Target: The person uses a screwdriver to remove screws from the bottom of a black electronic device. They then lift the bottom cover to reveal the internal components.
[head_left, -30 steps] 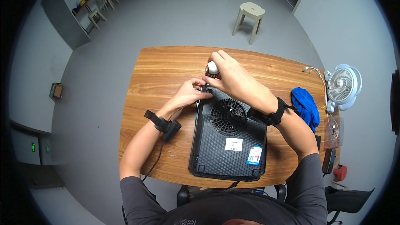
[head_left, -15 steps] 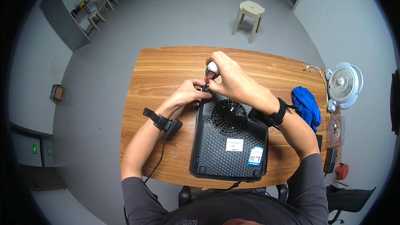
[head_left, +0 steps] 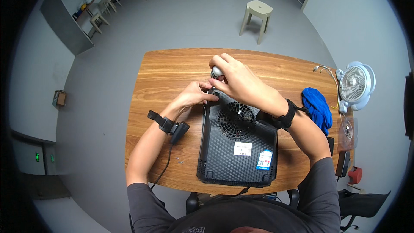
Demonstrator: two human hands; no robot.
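Observation:
An induction cooker (head_left: 237, 168) lies with its black textured underside up on the wooden table, its round fan grille (head_left: 236, 121) toward the far end and two labels nearer me. My right hand (head_left: 235, 75) is closed around the screwdriver (head_left: 217, 72), of which the pale rounded handle end shows. It stands upright over the cooker's far left corner; its tip is hidden by my fingers. At that same corner my left hand (head_left: 195, 94) grips the edge, thumb on the underside and fingers beside the screwdriver's lower end.
Small metal pieces, perhaps screws (head_left: 180, 161), lie left of the cooker. Along the table's right side are a blue cloth (head_left: 317, 108), a white fan (head_left: 356, 83) with cables and a clear plastic tray (head_left: 347, 133). A stool (head_left: 258, 8) stands on the floor beyond.
My right hand has turned on the screwdriver handle, shifting slightly left and covering more of its red and black part. The left hand stays at the corner.

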